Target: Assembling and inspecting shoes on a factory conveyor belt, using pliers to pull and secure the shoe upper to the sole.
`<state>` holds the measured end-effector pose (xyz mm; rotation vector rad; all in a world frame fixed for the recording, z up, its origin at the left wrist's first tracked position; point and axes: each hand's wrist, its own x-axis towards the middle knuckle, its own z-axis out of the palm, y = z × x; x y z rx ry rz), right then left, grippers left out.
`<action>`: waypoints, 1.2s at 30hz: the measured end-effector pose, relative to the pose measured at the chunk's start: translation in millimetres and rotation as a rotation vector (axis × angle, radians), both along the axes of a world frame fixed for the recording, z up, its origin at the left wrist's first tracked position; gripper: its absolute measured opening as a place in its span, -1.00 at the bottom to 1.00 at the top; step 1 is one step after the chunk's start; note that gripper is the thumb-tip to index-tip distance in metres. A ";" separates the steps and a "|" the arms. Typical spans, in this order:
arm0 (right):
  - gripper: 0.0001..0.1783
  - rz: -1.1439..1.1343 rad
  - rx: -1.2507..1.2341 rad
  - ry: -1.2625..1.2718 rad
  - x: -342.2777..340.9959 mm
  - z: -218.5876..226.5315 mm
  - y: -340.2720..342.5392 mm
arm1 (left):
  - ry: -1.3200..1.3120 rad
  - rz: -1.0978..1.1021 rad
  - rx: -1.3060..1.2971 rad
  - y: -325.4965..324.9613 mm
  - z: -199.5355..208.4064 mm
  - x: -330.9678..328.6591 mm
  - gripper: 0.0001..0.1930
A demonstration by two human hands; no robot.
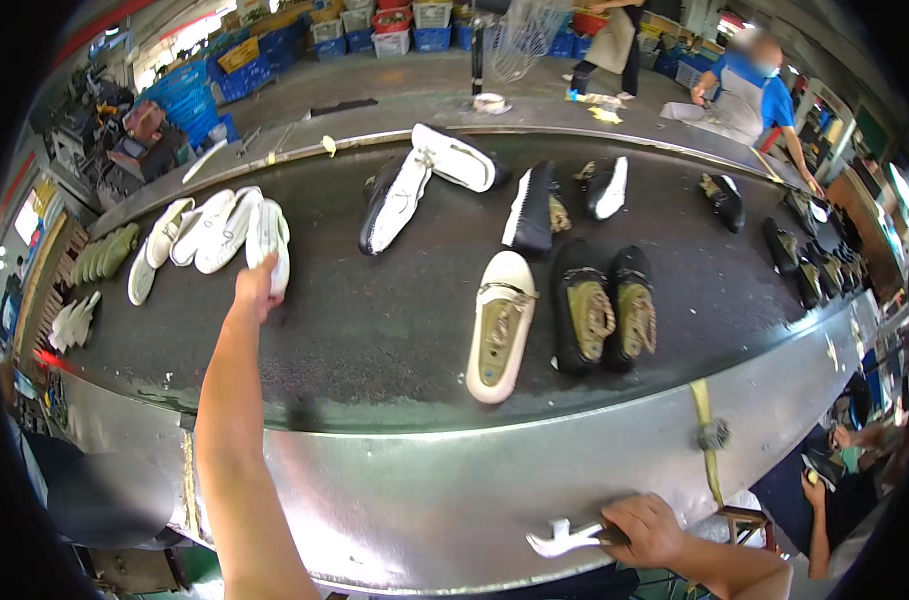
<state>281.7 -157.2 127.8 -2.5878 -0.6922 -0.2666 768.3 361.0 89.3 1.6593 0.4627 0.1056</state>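
Observation:
My left hand reaches out over the dark conveyor belt and grips the near end of a white shoe. That shoe is the rightmost of a row of several white shoes lying side by side. Low in the view, above the metal edge, my right hand is closed round the handle of a shiny metal tool with a curved head and a small stub on top, which looks like lasting pincers. A cream shoe lies in the middle, next to two black shoes with olive insides.
More black-and-white shoes lie farther back on the belt. Dark shoes crowd its right end; olive shoe shapes sit at the left. A metal ledge runs along the near side. A person works across the belt at the far right.

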 end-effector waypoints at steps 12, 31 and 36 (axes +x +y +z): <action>-0.42 -0.055 0.075 -0.068 -13.9 -5.7 17.1 | -0.324 -0.451 -0.486 -59.7 13.8 -522.2 -0.14; -0.53 -0.539 0.754 0.619 -321.5 -132.9 36.6 | 0.210 -1.331 0.851 -251.1 -69.1 -672.8 -0.20; -0.65 -0.407 1.138 0.436 -334.3 -96.5 51.9 | 0.193 -1.304 0.162 -235.2 -109.2 -624.2 -0.30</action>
